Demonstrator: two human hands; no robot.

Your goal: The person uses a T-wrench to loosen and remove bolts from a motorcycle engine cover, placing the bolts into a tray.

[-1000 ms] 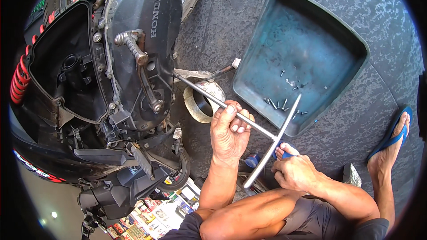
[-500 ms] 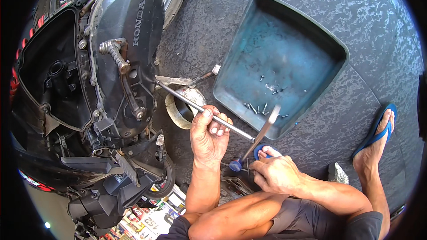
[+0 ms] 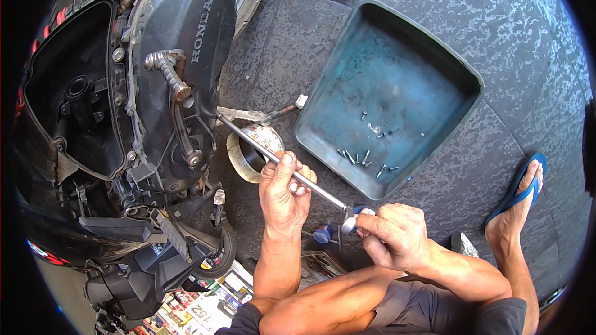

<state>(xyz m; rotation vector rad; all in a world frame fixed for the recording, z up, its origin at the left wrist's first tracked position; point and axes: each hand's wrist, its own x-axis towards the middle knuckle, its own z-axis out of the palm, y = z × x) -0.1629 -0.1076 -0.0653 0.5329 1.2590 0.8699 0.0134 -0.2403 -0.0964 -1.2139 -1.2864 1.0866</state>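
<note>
A long silver T-handle wrench [image 3: 313, 187] slants from the lower edge of the black engine cover [image 3: 197, 77] down to the right. Its far tip meets the cover's edge, where the exact contact is hidden. My left hand [image 3: 284, 193] wraps loosely round the middle of the shaft, thumb on top. At the near end, the closed fingers of my right hand [image 3: 396, 236] are on the crossbar, which appears strongly foreshortened. Several loose bolts [image 3: 354, 157] lie in the dark plastic tray [image 3: 478, 87] beyond my hands.
The partly dismantled motorcycle [image 3: 68, 174] fills the left side. A pale roll [image 3: 239, 155] stands on the floor beside the engine. My right foot wears a blue flip-flop [image 3: 510, 195]. A round blue object [image 3: 323, 233] sits below the wrench, near a printed sheet [image 3: 198, 304].
The wrench's crossbar has turned from a long blurred slant to a foreshortened position. My right hand has moved up slightly onto it, while my left hand still holds the shaft.
</note>
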